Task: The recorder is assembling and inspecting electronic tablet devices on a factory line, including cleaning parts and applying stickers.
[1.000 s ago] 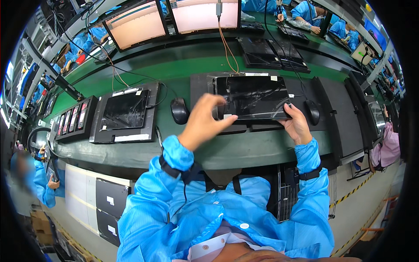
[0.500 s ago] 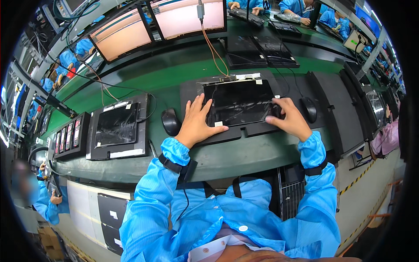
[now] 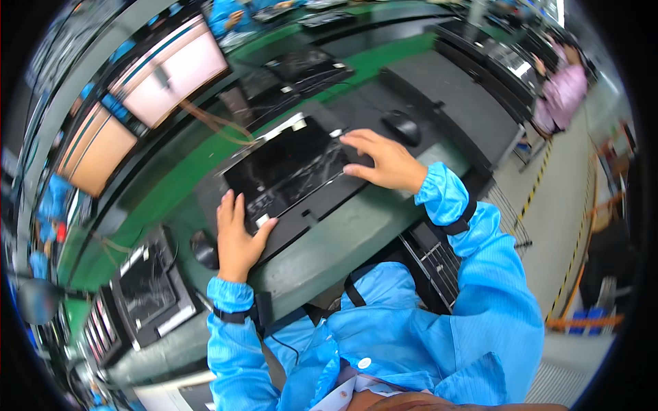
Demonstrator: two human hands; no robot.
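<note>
The display panel (image 3: pixel 284 171) lies flat, screen side up, on a black base plate (image 3: pixel 325 207) near the front edge of the green surface (image 3: pixel 363 234). The plate extends past the panel's near edge, presumably to support the panel and keep it off the surface.

The left hand (image 3: pixel 238 241) is spread at the panel's left end, with the thumb beside a white corner tab (image 3: pixel 263 220). The right hand (image 3: pixel 389 161) is at the opposite end, thumb and fingers apart, fingertips near a small white connector (image 3: pixel 336 133). Neither hand is visibly pinching anything; whether the fingertips bear on the panel cannot be told. Placement at opposite ends would suit steadying or aligning it while leaving the screen face mostly uncovered.

Brown cables (image 3: pixel 216 125) run to the panel's far side, probably so that they stay clear of the hands. A left mouse (image 3: pixel 204 249) and a right mouse (image 3: pixel 401 128) flank the work position, presumably for easy reach.
</note>
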